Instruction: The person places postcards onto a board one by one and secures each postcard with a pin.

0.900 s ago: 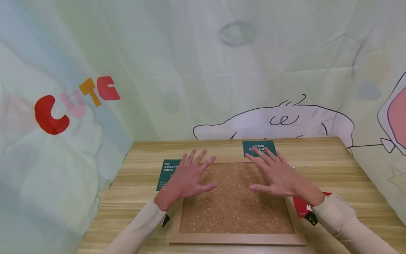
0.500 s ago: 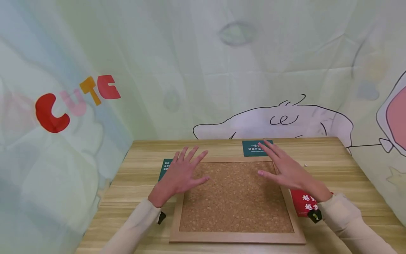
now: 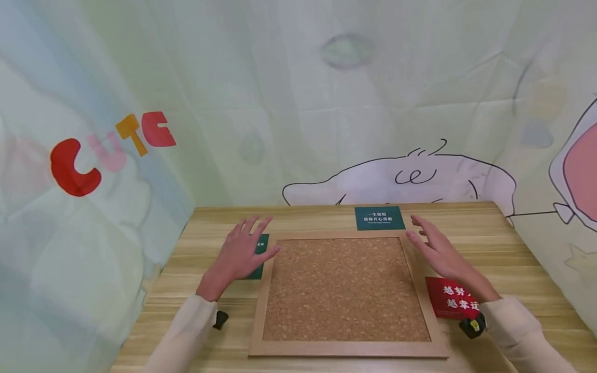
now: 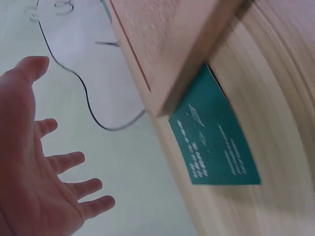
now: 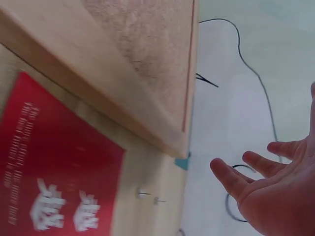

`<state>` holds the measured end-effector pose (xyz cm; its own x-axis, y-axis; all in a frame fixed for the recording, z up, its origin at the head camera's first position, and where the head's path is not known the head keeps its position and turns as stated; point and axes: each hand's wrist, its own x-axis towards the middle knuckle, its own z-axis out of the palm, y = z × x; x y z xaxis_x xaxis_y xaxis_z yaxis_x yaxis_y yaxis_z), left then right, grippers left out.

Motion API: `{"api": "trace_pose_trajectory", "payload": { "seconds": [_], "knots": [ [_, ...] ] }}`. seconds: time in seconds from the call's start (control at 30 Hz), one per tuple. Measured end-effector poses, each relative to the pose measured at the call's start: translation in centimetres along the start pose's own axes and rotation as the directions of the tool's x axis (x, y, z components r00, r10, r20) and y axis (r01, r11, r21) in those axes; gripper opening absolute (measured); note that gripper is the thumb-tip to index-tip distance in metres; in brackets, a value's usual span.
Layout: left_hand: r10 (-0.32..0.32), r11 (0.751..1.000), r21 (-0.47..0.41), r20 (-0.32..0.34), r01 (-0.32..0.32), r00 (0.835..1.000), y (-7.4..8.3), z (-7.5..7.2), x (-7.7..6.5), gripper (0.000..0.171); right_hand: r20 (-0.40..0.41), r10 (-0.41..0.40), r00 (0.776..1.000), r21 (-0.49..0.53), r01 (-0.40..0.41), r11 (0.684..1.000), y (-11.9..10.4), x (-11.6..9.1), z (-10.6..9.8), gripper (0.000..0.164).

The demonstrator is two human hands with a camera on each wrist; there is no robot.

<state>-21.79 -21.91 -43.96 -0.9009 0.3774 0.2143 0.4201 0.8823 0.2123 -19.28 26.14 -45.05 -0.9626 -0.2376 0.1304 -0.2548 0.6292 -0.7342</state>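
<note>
A cork board (image 3: 347, 290) with a pale wooden frame lies flat on the table. My left hand (image 3: 238, 254), fingers spread, hovers by the board's left edge, over a green card (image 4: 216, 137) that it partly covers in the head view. Off the board's right edge, my right hand (image 3: 440, 254) is held in the air with its fingers apart. Neither hand holds anything. Near the right hand lie a red card (image 3: 450, 300) with white characters and, in the right wrist view, two small pushpins (image 5: 142, 192). Those pins are hidden in the head view.
Another green card (image 3: 380, 218) with white writing lies behind the board, close to the far edge of the wood-grain table (image 3: 308, 213). Printed cloth walls (image 3: 233, 155) rise behind the table and at both sides.
Both hands have moved apart from above the cork board, the left one leftward and the right one rightward. The far green card and more of the red card are now uncovered.
</note>
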Motion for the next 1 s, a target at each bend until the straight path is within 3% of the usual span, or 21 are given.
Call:
{"api": "trace_pose_trajectory", "payload": {
  "seconds": [0.27, 0.47, 0.63, 0.8, 1.0],
  "knots": [
    [-0.143, 0.986, -0.083, 0.056, 0.147, 0.988, -3.0, 0.5, -1.2, 0.076, 0.026, 0.168, 0.985, 0.118, -0.170, 0.978, 1.8, -0.7, 0.3, 0.073],
    [-0.226, 0.966, -0.110, 0.070, 0.233, 0.972, -5.0, 1.2, -2.1, 0.076, 0.017, 0.238, 0.971, 0.154, -0.237, 0.959, 2.6, -0.4, 0.6, 0.071],
    [-0.325, 0.937, -0.098, 0.115, 0.336, 0.939, -6.3, 1.8, -2.6, 0.078, 0.062, 0.293, 0.954, 0.227, -0.299, 0.927, 3.1, 0.2, 0.9, 0.072],
    [-0.409, 0.896, -0.125, 0.137, 0.426, 0.902, -6.9, 2.5, -3.2, 0.079, 0.092, 0.335, 0.938, 0.229, -0.347, 0.909, 3.2, 0.9, 1.5, 0.076],
    [-0.449, 0.865, -0.180, 0.142, 0.469, 0.882, -7.1, 3.1, -3.2, 0.078, 0.104, 0.390, 0.915, 0.174, -0.403, 0.899, 2.9, 1.3, 1.8, 0.074]
  ]
}}
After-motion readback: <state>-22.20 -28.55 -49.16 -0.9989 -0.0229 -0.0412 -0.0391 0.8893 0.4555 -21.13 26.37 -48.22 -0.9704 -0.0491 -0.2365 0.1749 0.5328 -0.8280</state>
